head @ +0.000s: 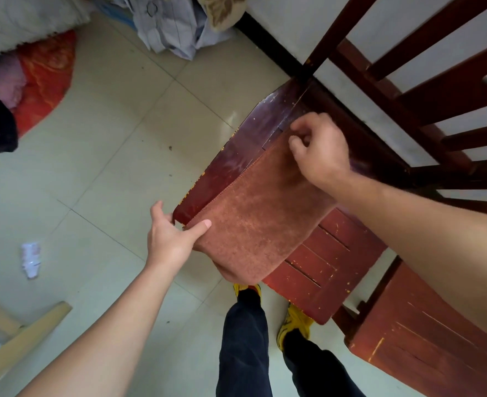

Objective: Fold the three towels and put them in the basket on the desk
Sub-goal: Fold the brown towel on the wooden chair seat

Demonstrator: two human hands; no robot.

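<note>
A rust-brown towel [262, 213], folded over on itself, lies across the seat of a dark red wooden chair [334, 262] and hangs past the seat's front edge. My left hand [173, 233] pinches the towel's near left corner, thumb on top. At the far corner, near the chair's back, my right hand [319, 150] grips the towel with bent fingers. The hemmed edge runs straight between the two hands. No basket, desk or other towels are in view.
A second red chair seat [425, 339] stands at the lower right. Clothes [176, 27] are piled on the tiled floor at the top, red and pink bundles [42, 78] at the left. Crumpled paper [31, 259] lies on the floor. My yellow shoes [294, 319] show below.
</note>
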